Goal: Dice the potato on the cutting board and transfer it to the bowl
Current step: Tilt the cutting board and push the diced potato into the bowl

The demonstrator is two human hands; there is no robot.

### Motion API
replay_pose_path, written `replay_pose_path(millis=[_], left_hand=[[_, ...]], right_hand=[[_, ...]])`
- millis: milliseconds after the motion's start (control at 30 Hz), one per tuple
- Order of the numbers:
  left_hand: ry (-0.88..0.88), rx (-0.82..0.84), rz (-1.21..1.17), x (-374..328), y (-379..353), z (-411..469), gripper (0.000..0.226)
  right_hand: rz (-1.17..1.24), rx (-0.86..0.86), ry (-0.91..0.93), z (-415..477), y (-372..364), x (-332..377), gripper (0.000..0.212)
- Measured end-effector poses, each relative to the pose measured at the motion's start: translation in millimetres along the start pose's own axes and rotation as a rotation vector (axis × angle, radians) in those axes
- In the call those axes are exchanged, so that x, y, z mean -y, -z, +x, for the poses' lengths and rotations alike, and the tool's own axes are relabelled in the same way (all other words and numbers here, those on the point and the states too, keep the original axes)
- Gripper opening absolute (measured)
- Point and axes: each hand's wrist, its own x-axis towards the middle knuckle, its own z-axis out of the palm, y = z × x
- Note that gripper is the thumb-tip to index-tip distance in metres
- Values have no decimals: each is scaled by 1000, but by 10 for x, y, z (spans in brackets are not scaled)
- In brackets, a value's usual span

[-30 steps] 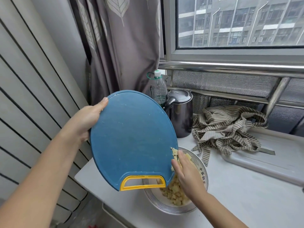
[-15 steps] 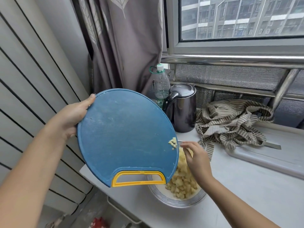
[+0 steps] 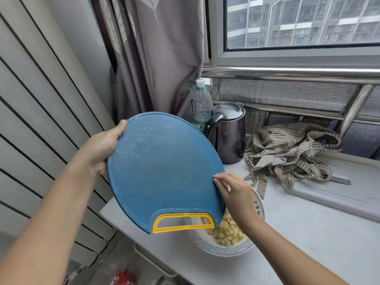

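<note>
A round blue plastic cutting board (image 3: 164, 171), matte and scuffed with a yellow loop handle, is held tilted directly above a white ceramic bowl (image 3: 218, 248) with a blue patterned rim. The bowl holds pale yellow diced potato (image 3: 228, 235) in small cubes. The left hand (image 3: 100, 149) clamps the board's edge farthest from the bowl, thumb on its face. The right hand (image 3: 234, 194) is over the bowl with bent fingers touching the board's rim; whether it grips cannot be told. Behind the bowl stand a dark metal kettle (image 3: 228, 134) and a clear plastic bottle (image 3: 202, 105).
</note>
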Motion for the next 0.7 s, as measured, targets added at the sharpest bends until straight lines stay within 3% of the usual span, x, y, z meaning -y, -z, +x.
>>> replay_pose_path(millis=[133, 200, 267, 333, 400, 467, 567, 700], left_hand=[[-15, -17, 9, -6, 32, 1, 38], [-38, -32, 31, -37, 40, -18, 39], [-50, -50, 50, -56, 64, -23, 39], [-38, -43, 61, -63, 88, -11, 40], [-21, -16, 77, -77, 74, -23, 42], [-10, 9, 100, -80, 37, -26, 45], [-48, 4, 110, -99, -19, -56, 44], [-94, -37, 72, -134, -84, -87, 43]], right_hand=[[-205, 158, -88, -78, 48, -185, 5], [-316, 297, -182, -149, 82, -238, 17], [-349, 316, -242, -168, 113, -240, 29], [-268, 269, -277, -96, 146, -187, 29], [-121, 265, -253, 8, 160, -118, 20], [-60, 318, -183, 95, 165, -70, 29], [-58, 369, -98, 124, 186, -41, 39], [-85, 402, -59, 47, 195, -50, 35]])
